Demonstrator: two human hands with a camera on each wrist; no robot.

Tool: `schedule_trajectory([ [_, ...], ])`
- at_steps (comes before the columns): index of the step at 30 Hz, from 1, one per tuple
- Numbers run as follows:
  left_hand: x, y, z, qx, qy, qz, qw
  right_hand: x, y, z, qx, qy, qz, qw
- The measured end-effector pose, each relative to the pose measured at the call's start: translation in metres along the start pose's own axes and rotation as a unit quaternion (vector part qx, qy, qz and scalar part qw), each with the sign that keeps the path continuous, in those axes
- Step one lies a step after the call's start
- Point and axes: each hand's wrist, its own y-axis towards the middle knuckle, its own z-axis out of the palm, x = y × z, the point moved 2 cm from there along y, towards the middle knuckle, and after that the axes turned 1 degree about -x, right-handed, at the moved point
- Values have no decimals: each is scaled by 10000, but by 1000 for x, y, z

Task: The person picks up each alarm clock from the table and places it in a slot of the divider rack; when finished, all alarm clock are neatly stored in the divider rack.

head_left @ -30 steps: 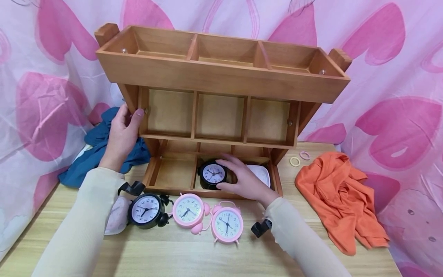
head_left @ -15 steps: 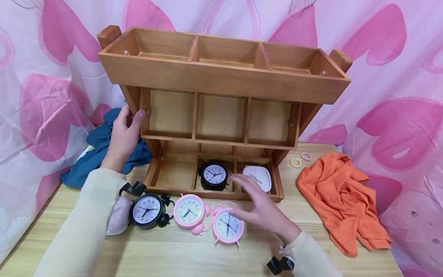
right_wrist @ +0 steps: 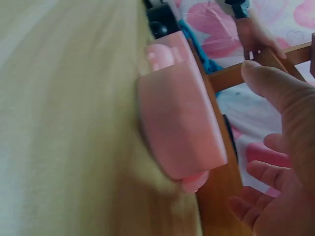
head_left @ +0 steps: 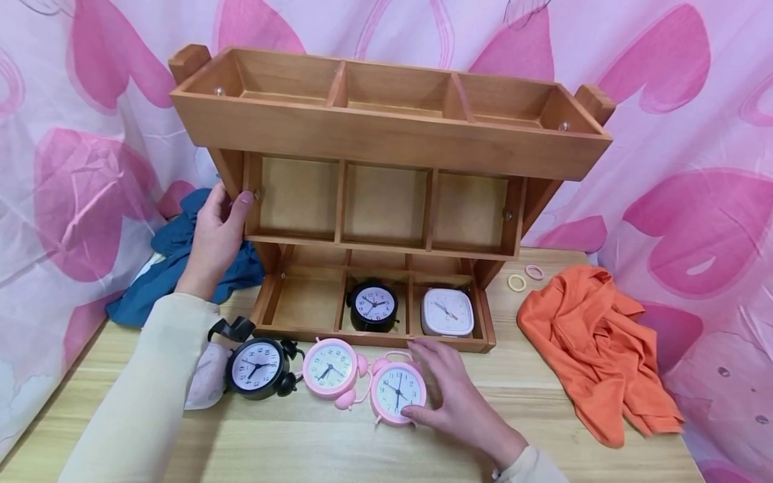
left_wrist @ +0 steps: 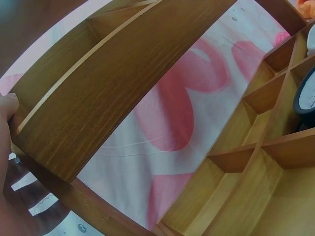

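A wooden three-tier shelf (head_left: 386, 137) stands at the back. My left hand (head_left: 219, 225) grips its left side, thumb at the middle tier. My right hand (head_left: 455, 396) hovers with spread fingers at the right pink alarm clock (head_left: 394, 392); its thumb overlaps the clock in the head view. The right wrist view shows the fingers apart from a pink alarm clock (right_wrist: 179, 118). Left of it lie another pink alarm clock (head_left: 329, 367) and a black twin-bell alarm clock (head_left: 256, 369). In the bottom tier sit a black alarm clock (head_left: 373, 306), middle compartment, and a white square clock (head_left: 447, 312), right compartment.
A pale pinkish object (head_left: 205, 379) lies partly hidden behind the left arm. Blue cloth (head_left: 175, 248) is at the left, orange cloth (head_left: 594, 349) at the right. A yellow ring (head_left: 516, 283) and a pink ring (head_left: 534, 272) lie beside the shelf. Patterned curtain (head_left: 682, 134) surrounds the table.
My right hand has come away from the bottom tier, moving down and toward the front, to the right pink alarm clock. The white clock is uncovered. My left hand stays on the shelf.
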Motion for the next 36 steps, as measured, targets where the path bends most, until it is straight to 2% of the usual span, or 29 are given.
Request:
schedule_trajectory([
  [8,2,-1,1,-37,51,-29,10000,-10,-5,15,476,19,490,9977],
  [17,0,0,0,-21,7,28,10000,-12,-6,25,693,-92,296,9971],
  [25,1,0,1,-22,17,28,10000,-15,-6,27,546,-384,58,9977],
  [36,2,1,1,-15,-39,53,10000,-17,-5,26,437,-360,93,9984],
])
